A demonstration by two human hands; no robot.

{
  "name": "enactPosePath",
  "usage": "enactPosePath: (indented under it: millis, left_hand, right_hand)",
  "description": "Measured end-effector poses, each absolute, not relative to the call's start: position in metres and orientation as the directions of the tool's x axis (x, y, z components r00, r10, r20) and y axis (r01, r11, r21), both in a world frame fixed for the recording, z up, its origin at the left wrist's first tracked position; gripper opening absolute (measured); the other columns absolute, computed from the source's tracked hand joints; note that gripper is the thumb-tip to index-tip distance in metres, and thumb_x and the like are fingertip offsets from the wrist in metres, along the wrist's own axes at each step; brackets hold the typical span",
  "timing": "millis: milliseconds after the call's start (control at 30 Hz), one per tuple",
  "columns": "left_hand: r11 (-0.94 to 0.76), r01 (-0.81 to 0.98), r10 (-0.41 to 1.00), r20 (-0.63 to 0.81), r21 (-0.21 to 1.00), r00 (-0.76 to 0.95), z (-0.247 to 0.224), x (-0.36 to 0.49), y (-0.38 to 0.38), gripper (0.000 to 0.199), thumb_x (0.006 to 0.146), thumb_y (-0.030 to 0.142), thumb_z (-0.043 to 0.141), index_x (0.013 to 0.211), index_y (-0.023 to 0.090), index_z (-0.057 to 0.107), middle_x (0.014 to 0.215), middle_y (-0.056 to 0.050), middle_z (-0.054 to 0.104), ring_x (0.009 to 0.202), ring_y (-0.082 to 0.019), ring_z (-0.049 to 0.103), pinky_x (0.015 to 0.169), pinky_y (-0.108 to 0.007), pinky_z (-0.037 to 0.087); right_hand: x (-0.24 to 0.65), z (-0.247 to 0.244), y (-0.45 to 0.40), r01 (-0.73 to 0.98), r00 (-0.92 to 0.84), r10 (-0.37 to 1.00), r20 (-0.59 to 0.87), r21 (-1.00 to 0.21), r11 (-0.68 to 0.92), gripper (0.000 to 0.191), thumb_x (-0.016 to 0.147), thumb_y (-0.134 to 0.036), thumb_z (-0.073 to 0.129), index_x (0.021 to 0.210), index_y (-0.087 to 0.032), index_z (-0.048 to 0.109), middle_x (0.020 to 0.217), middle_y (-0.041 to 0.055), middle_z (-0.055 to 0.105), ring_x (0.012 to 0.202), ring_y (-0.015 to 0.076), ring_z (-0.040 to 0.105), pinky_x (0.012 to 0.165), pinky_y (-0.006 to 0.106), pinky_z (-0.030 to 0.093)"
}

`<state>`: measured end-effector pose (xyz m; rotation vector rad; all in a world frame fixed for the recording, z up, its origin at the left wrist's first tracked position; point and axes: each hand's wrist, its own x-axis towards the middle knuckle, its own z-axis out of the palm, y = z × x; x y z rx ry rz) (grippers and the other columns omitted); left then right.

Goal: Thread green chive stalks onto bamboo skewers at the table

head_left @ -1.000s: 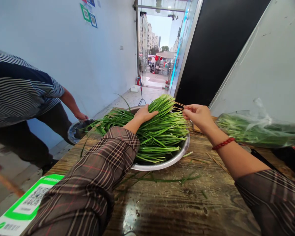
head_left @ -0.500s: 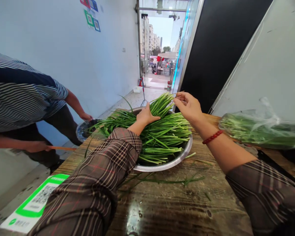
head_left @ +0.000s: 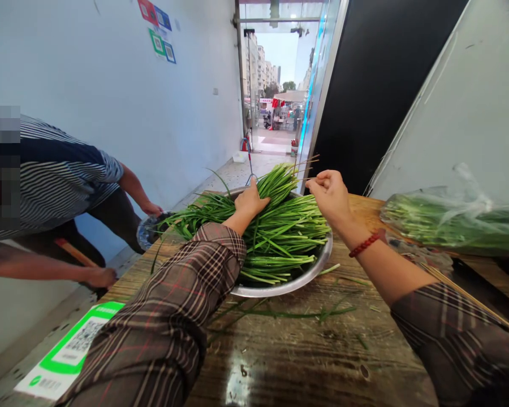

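Observation:
A wide metal bowl (head_left: 322,260) on the wooden table is heaped with long green garlic chives (head_left: 284,240), their pale cut ends toward the right. My left hand (head_left: 251,200) is wrapped round an upper bunch in the heap, thumb pointing right; its fingertips are hidden among the leaves. Just right of that bunch's pale ends, my right hand (head_left: 331,189) is closed in a pinch on a thin brownish stalk. More thin brown stalks (head_left: 307,162) stick out from the bunch's tips beside my fingers.
A knotted clear plastic bag (head_left: 453,217) of greens lies at the right. Loose leaves (head_left: 288,312) are scattered on the wooden table (head_left: 305,362). A green QR-code card (head_left: 70,350) is at the front left. Another person (head_left: 68,175) bends over there, holding a wooden handle (head_left: 76,252) and a dustpan-like container (head_left: 146,230).
My right hand has drawn slightly right and down from the bunch, thin stalk in its fingers. My left hand keeps its grip. The other person has shifted right, raising the wooden handle's end.

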<state>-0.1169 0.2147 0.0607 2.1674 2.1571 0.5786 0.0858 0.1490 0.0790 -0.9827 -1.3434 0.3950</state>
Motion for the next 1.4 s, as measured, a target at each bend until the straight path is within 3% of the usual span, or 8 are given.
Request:
enactPosePath:
  millis: [200, 367, 467, 700, 900, 1000, 1167, 1400]
  left_hand:
    - [-0.045, 0.951, 0.972, 0.234, 0.306, -0.029, 0.062, -0.119, 0.216, 0.094, 0.077, 0.059, 0.054, 0.152, 0.022, 0.012, 0.123, -0.016, 0.064, 0.113, -0.034, 0.061, 0.092, -0.043, 0.049]
    - [-0.052, 0.950, 0.971, 0.238, 0.308, -0.024, 0.063, -0.118, 0.213, 0.093, 0.078, 0.057, 0.055, 0.152, 0.021, 0.012, 0.124, -0.016, 0.063, 0.114, -0.033, 0.060, 0.093, -0.041, 0.048]
    - [-0.051, 0.950, 0.968, 0.248, 0.307, -0.028, 0.063, -0.118, 0.212, 0.093, 0.078, 0.057, 0.055, 0.152, 0.021, 0.012, 0.124, -0.016, 0.063, 0.114, -0.034, 0.060, 0.093, -0.043, 0.048]
    - [-0.047, 0.954, 0.960, 0.279, 0.295, -0.039, 0.063, -0.119, 0.213, 0.089, 0.079, 0.055, 0.055, 0.151, 0.023, 0.013, 0.122, -0.015, 0.064, 0.112, -0.033, 0.062, 0.091, -0.043, 0.049]
    - [-0.023, 0.951, 0.960, 0.273, 0.307, -0.065, 0.063, -0.121, 0.213, 0.083, 0.082, 0.054, 0.052, 0.150, 0.021, 0.017, 0.121, -0.016, 0.065, 0.112, -0.032, 0.062, 0.091, -0.042, 0.049]
    - [-0.014, 0.945, 0.959, 0.273, 0.327, -0.080, 0.064, -0.119, 0.214, 0.081, 0.083, 0.054, 0.050, 0.150, 0.021, 0.020, 0.122, -0.016, 0.064, 0.113, -0.033, 0.061, 0.092, -0.043, 0.049]
    - [-0.027, 0.947, 0.954, 0.292, 0.319, -0.071, 0.066, -0.113, 0.216, 0.080, 0.083, 0.056, 0.049, 0.149, 0.022, 0.020, 0.118, -0.015, 0.066, 0.110, -0.032, 0.062, 0.091, -0.042, 0.049]
    - [-0.179, 0.970, 0.943, 0.311, 0.167, 0.121, 0.058, -0.101, 0.200, 0.080, 0.085, 0.054, 0.048, 0.151, 0.022, 0.015, 0.124, -0.016, 0.060, 0.110, -0.033, 0.060, 0.091, -0.041, 0.047]
  right_hand:
    - [0.094, 0.068, 0.129, 0.541, 0.172, 0.770, 0.615, -0.712, 0.448, 0.024, 0.084, -0.037, 0.054, 0.098, -0.020, 0.047, 0.086, 0.0028, 0.066, 0.078, 0.0155, 0.065, 0.073, 0.029, 0.051]
    - [0.083, 0.078, 0.138, 0.878, -0.355, 0.841, 0.408, -0.163, 0.450, 0.030, 0.096, -0.032, 0.039, 0.098, -0.017, 0.065, 0.109, 0.0108, 0.067, 0.105, 0.0209, 0.061, 0.092, 0.032, 0.043]
    - [0.067, 0.081, 0.158, 0.908, -0.418, 0.883, 0.215, 0.054, 0.416, 0.043, 0.099, -0.038, 0.031, 0.111, -0.013, 0.065, 0.119, 0.0163, 0.064, 0.113, 0.0254, 0.058, 0.096, 0.035, 0.041]
    - [0.046, 0.068, 0.181, 0.911, -0.405, 0.914, 0.034, 0.102, 0.400, 0.066, 0.093, -0.060, 0.031, 0.124, -0.009, 0.060, 0.127, 0.0215, 0.061, 0.123, 0.0321, 0.052, 0.104, 0.046, 0.033]
    - [0.040, 0.072, 0.168, 0.929, -0.349, 0.931, -0.106, 0.090, 0.359, 0.083, 0.088, -0.072, 0.019, 0.109, -0.010, 0.069, 0.112, 0.0215, 0.069, 0.111, 0.0364, 0.061, 0.099, 0.056, 0.034]
    - [0.041, 0.075, 0.140, 0.928, -0.361, 0.928, -0.094, 0.062, 0.368, 0.088, 0.083, -0.079, 0.019, 0.112, -0.009, 0.066, 0.108, 0.0227, 0.069, 0.104, 0.0374, 0.064, 0.092, 0.051, 0.042]
    - [0.043, 0.073, 0.085, 0.881, -0.465, 0.885, 0.029, 0.109, 0.460, 0.090, 0.067, -0.085, 0.046, 0.114, -0.009, 0.059, 0.109, 0.0235, 0.066, 0.099, 0.0376, 0.064, 0.085, 0.045, 0.046]
    - [0.046, 0.060, 0.080, 0.869, -0.478, 0.875, 0.076, 0.188, 0.458, 0.079, 0.063, -0.071, 0.065, 0.112, -0.010, 0.056, 0.102, 0.0206, 0.066, 0.091, 0.0341, 0.065, 0.080, 0.042, 0.048]
